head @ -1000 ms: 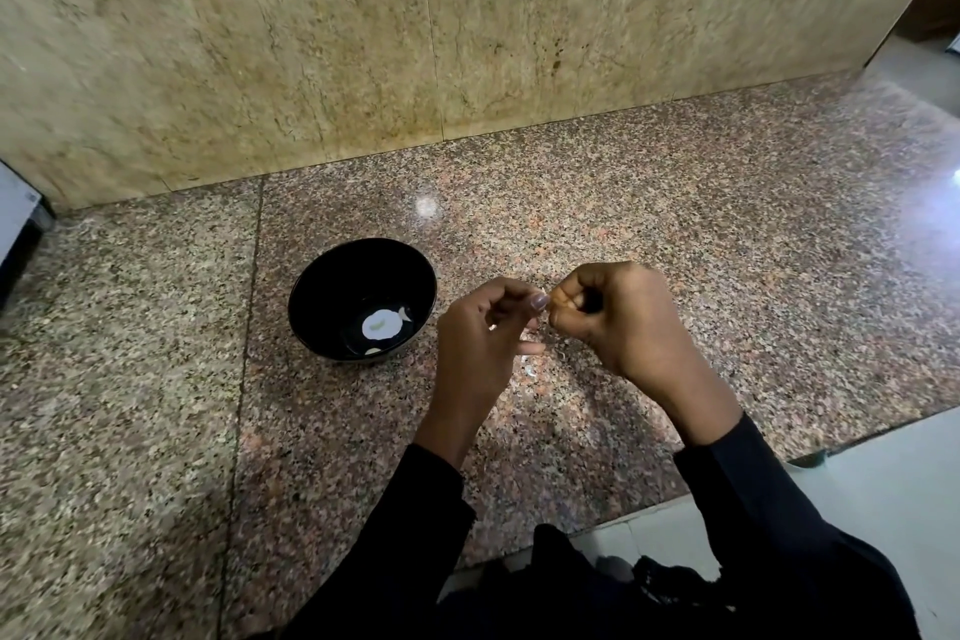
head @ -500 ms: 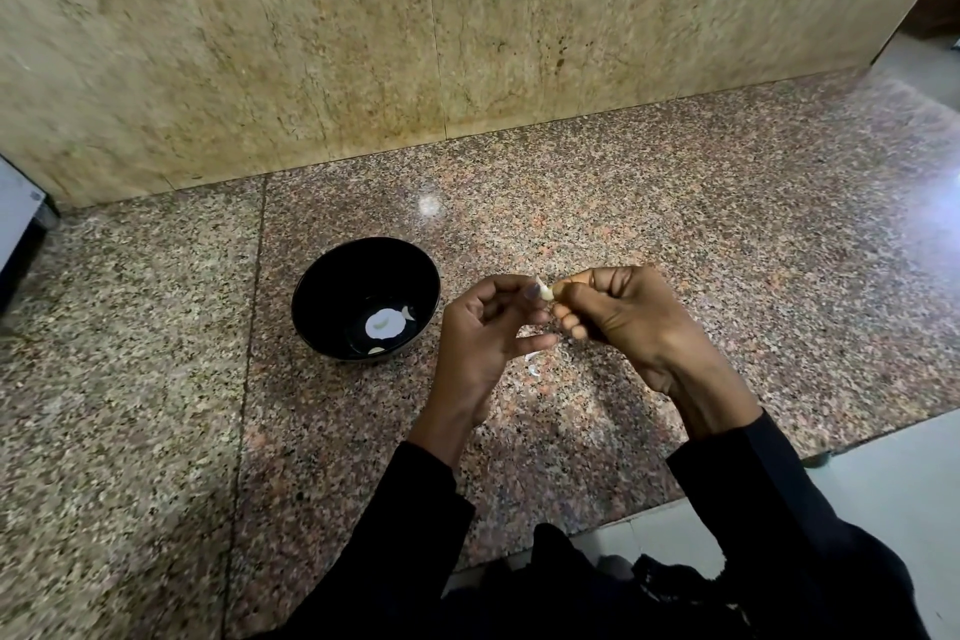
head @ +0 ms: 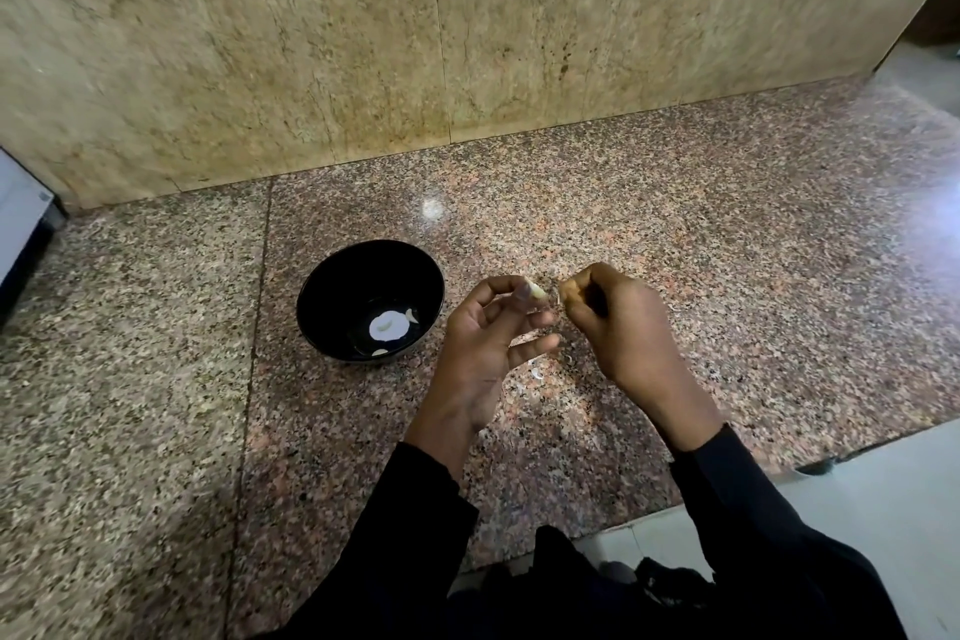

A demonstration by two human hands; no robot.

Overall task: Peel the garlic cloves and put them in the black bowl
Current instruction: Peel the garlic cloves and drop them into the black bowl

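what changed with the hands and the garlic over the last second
The two hands have drawn apart: a second ago their fingertips met over the clove, now a gap shows between them. The left hand pinches the pale garlic clove at its fingertips, and the right hand has pulled off to the right, apparently pinching a bit of skin. The black bowl stayed put with the same pale pieces inside; scraps of skin lie on the counter.

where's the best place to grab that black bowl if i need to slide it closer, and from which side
Take the black bowl by its rim on the right, the side nearest the left hand. It stands upright and open on the granite counter, with nothing touching it, so a thumb can probably hook inside the rim with fingers outside. Keep the pinch shallow: peeled garlic cloves lie at the bottom.
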